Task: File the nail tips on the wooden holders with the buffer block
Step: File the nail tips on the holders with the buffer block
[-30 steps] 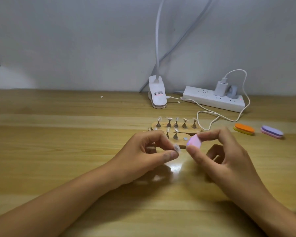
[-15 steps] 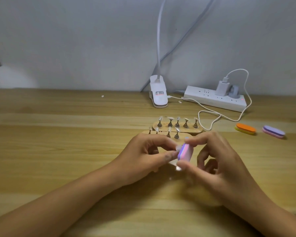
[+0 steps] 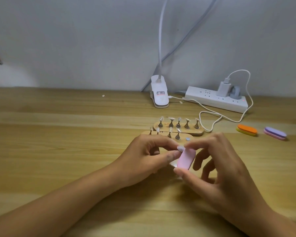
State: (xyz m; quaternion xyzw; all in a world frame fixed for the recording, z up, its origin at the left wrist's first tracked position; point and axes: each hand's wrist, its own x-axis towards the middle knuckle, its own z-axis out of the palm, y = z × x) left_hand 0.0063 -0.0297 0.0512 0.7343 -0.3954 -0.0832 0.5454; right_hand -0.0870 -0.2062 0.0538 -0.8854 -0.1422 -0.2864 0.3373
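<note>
My left hand (image 3: 143,158) pinches a small clear nail tip (image 3: 180,148) between thumb and forefinger. My right hand (image 3: 219,166) holds a pink buffer block (image 3: 186,159) between thumb and forefinger, its flat face against the nail tip. Just behind my hands lie two wooden holders, the far one (image 3: 191,132) and the near one (image 3: 184,140), each carrying several metal stands topped with nail tips. One spot on the near holder shows a bare round magnet (image 3: 187,138).
An orange and yellow buffer block (image 3: 247,130) and a purple and pink one (image 3: 275,133) lie at the right. A white clip lamp base (image 3: 159,96), a power strip (image 3: 215,100) with a charger and a looping white cable (image 3: 210,117) sit near the wall.
My right hand brought the pink buffer block from beside the nail tip down against it and turned its flat face toward me. My left hand stayed put, still pinching the tip.
</note>
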